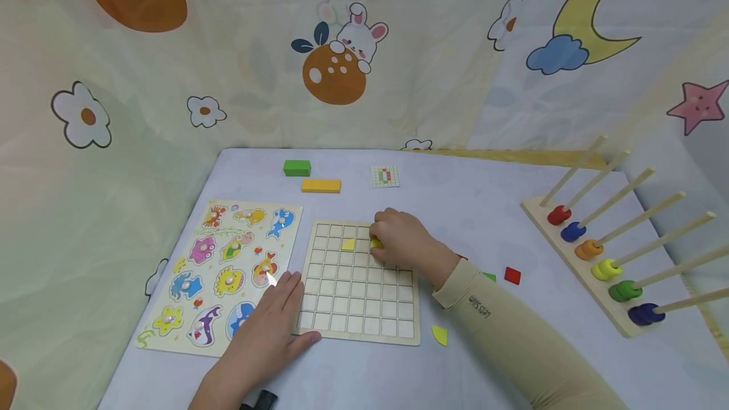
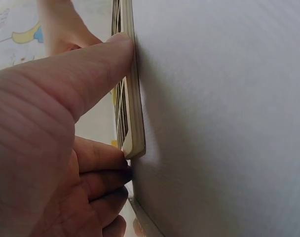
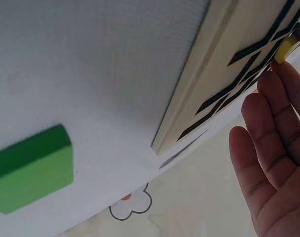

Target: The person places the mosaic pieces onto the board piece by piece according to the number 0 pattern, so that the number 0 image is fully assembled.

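A pale wooden grid board [image 1: 357, 290] with square cells lies flat in front of me. One yellow square tile [image 1: 348, 244] sits in a cell of its upper part. Over the board's upper right, my right hand [image 1: 405, 240] pinches a small yellow tile [image 3: 286, 48] between thumb and index finger, close above the cells. The other fingers of that hand are loosely bent in the right wrist view. My left hand [image 1: 266, 319] rests along the board's left side with straight fingers. Its thumb [image 2: 98, 64] touches the board's near edge.
Left of the board lies a sea-animal peg puzzle [image 1: 216, 299]. Behind are a green block [image 1: 297, 168], an orange block [image 1: 321, 186] and a small pattern card [image 1: 385, 176]. At right lie a red tile [image 1: 512, 276], a yellow quarter-round piece [image 1: 440, 335] and a pegged bead stand [image 1: 592, 277].
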A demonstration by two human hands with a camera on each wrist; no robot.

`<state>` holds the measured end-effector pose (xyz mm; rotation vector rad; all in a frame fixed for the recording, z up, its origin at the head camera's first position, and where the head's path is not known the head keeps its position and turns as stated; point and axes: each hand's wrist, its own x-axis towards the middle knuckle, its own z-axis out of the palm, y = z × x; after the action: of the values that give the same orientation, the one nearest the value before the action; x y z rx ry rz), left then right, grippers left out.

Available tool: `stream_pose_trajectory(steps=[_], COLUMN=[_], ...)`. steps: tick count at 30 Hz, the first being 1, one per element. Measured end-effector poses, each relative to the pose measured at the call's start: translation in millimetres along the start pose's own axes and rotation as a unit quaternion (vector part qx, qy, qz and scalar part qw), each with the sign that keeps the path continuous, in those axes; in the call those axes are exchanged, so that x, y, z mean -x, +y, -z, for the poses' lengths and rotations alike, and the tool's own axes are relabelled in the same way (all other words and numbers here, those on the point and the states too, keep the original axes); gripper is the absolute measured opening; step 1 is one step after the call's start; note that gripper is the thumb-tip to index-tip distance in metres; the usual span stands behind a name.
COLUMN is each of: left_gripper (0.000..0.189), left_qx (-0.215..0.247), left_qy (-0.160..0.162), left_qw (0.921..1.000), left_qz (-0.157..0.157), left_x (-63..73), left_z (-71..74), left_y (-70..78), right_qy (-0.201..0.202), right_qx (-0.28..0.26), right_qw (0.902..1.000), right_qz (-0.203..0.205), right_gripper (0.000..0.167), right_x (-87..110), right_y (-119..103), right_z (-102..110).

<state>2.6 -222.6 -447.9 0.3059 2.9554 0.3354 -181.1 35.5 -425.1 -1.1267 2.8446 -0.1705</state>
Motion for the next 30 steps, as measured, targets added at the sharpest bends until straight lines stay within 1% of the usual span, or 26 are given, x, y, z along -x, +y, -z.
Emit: stream_pose_trajectory(steps=[7, 14, 22, 30], left_gripper=[0.101, 0.100, 0.100, 0.100], left_qx=[0.004, 0.012, 0.009, 0.008], left_qy=[-0.002, -0.004, 0.001, 0.006], left_qw=[1.0000, 0.9999, 1.0000, 1.0000], left_qz=[0.003, 0.005, 0.001, 0.002], left_x=[-0.1, -0.1, -0.3, 0.5], left_z=[-1.1, 0.6, 0.1, -0.2], left_y=[-0.3, 0.9, 0.6, 0.6], right_qy=[-0.003, -0.002, 0.006, 0.016], right_qx=[-0.008, -0.006, -0.011, -0.010], right_qw=[0.9999, 0.9999, 0.9999, 0.9998], right_qz=[-0.008, -0.013, -0.008, -0.003], right_gripper=[0.015, 0.012, 0.006, 0.013], right_x=[3.1, 4.8, 3.2, 2.2], right_y=[-1.2, 1.3, 0.9, -0.7], right_z=[2.7, 1.6, 0.3, -1.3])
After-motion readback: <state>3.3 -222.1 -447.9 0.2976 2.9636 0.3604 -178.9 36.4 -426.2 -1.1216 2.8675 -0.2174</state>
